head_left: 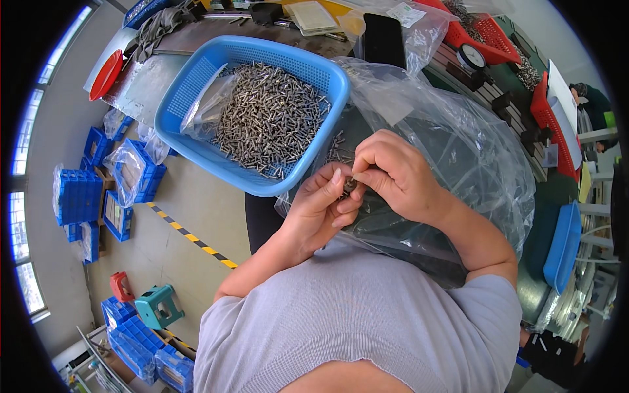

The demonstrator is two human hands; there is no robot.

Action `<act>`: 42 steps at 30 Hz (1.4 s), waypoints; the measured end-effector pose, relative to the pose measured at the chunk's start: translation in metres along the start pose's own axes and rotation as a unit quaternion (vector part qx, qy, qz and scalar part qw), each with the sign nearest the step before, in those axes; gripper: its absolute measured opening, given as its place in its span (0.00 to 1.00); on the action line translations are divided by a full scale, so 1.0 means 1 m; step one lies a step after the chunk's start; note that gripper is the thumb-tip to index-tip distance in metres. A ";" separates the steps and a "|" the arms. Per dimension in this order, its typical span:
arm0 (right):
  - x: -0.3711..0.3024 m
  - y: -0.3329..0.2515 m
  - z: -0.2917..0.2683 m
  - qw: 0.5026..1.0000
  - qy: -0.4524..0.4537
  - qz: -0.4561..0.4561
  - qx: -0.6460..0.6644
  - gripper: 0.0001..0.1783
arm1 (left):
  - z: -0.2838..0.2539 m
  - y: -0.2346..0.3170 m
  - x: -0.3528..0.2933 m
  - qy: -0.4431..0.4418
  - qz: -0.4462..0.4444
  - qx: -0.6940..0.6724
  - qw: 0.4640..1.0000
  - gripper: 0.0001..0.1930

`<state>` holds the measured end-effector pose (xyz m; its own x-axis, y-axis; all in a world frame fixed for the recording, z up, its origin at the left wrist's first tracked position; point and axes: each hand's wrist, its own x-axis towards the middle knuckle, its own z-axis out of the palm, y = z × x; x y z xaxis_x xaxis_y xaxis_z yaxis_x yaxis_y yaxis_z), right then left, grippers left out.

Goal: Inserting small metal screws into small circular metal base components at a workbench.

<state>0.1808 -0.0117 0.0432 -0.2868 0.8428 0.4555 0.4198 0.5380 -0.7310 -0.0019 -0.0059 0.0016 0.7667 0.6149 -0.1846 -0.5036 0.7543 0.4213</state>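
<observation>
My left hand (319, 208) is closed, its fingers curled round a small round metal part (349, 186). Thumb and forefinger of my right hand (401, 175) pinch together right at that part; whatever is between them is too small to name. Both hands meet in front of my chest, above a large clear plastic bag (452, 150). Just beyond them stands a blue perforated basket (226, 171), heaped with small metal pins (275, 118). A few loose pins (339, 145) lie between the basket and my right hand. A clear bag (211, 108) rests inside the basket.
A black phone (384, 40) lies on plastic at the back. Red baskets (488, 38), a dial gauge (470, 57) and a blue tray (562, 247) are to the right. Blue crates (80, 196) and a green stool (159, 306) stand on the floor at left.
</observation>
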 end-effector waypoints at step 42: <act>0.002 0.009 -0.013 0.997 -0.058 -0.012 0.047 0.07 | 0.002 -0.001 -0.002 0.001 -0.007 0.008 1.000 0.12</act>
<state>0.1954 -0.0052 0.0445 -0.3956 0.8190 0.4156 0.3315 0.5493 -0.7670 -0.0021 -0.0081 0.0029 0.7735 0.6040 -0.1919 -0.4860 0.7597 0.4320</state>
